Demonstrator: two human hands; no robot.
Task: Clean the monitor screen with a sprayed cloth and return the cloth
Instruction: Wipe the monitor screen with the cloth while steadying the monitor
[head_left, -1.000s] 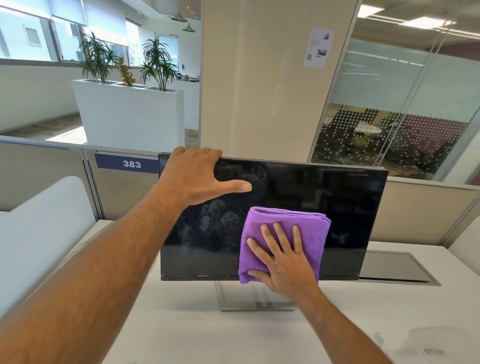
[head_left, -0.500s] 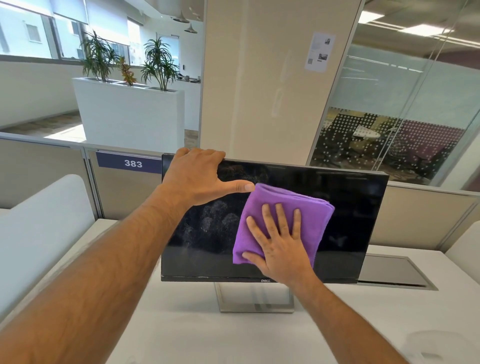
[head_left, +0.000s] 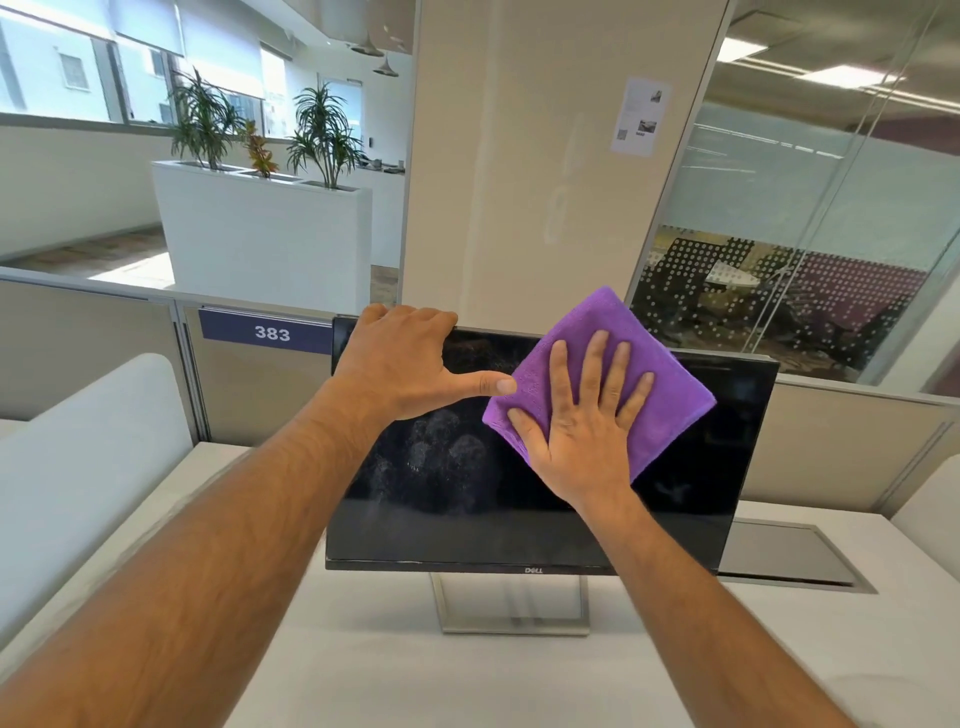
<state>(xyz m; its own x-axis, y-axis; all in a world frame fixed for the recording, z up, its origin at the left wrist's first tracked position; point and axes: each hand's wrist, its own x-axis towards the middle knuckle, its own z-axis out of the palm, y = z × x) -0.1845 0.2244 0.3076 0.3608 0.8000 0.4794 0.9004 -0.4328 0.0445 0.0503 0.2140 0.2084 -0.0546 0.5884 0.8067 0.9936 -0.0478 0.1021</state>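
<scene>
White tabletop up front, with both forearms reaching over it to the monitor. Right hand lies flat, fingers spread wide, pressing the folded purple cloth against the upper middle of the screen, one corner poking above the top edge. Spreading probably keeps pressure even across the cloth. Left hand hooks its fingers over the top left edge, thumb stretched across the glass and touching the cloth, I'd guess to stop the panel rocking on its stand. Smudgy haze left of centre looks unwiped. Behind it there's a partition tag reading 383.
</scene>
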